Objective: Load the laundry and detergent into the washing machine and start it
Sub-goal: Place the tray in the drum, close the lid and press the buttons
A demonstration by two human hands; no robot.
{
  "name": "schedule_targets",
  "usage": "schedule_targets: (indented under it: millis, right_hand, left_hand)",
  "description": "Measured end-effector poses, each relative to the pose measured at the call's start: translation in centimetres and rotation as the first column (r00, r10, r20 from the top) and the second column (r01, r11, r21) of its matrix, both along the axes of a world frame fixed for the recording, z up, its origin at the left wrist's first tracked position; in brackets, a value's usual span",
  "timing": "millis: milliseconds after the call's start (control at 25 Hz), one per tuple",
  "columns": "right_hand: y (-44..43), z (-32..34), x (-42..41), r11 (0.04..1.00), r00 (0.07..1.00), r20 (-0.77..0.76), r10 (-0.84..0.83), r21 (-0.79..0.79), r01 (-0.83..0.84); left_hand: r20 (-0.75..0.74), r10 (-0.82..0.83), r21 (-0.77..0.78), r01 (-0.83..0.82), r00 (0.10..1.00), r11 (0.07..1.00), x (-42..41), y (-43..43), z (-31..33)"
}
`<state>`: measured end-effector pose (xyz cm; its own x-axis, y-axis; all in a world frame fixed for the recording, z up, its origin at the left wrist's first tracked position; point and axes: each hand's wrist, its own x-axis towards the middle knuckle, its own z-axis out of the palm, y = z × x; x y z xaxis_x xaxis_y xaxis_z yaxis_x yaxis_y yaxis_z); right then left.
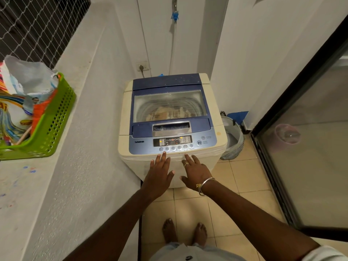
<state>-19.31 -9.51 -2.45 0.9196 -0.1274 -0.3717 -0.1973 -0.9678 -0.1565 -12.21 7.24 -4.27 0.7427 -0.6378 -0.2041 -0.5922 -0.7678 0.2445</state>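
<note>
Cream-and-blue top-loading washing machine (125, 113) is seen with its clear lid (169, 98) shut over the pale laundry (162, 113). At its front edge the left hand (160, 173) and right hand (195, 173) are held with fingers (163, 158) straight and apart, nothing gripped. Its round start button (199, 142) should likely be pressed squarely, once.

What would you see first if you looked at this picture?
The blue-topped washing machine stands in the middle, with laundry showing through its closed lid. Just in front, the left hand and right hand stretch flat toward its control panel. At the left, a bright green basket holds bags.
</note>
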Motion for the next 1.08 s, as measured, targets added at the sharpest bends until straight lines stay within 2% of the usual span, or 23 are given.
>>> schedule_targets:
  millis: [760,1080]
  right_hand:
    - [-1.4,0.0,1.8,0.998,0.998,-0.01,-0.062,0.011,0.062]
    - [-3.1,0.8,3.8,0.991,0.987,-0.098,-0.129,0.008,0.131]
  left_hand:
    - [0.04,-0.017,-0.029,0.018,0.999,0.999,1.4,-0.2,-0.9]
    - [0.029,-0.016,-0.036,0.017,0.999,0.999,2.0,-0.5,-1.4]
